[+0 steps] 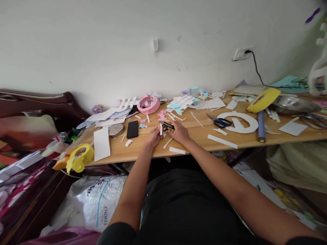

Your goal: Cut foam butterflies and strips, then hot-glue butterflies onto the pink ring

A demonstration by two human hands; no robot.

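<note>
At the middle of the wooden table [143, 149], my left hand [153, 136] pinches a small white strip [161, 129] that stands upright. My right hand [180, 131] is closed around a black and yellow utility knife [168, 126], its tip close beside the strip. Just beyond the hands lies a pink paper cutout [161, 115]. White scraps are scattered around, with a short white strip [177, 150] near the table's front edge. A black phone [132, 129] rests left of my left hand. To the right are dark-handled scissors [221, 122].
A white foam ring [251, 122], a blue roll [261, 126] and a yellow ring [264, 100] occupy the right side. Behind my hands stands a pink ring [148, 104]. At left lie a white sheet [102, 144] and a yellow cutout [84, 154]. A wall [114, 51] backs the table.
</note>
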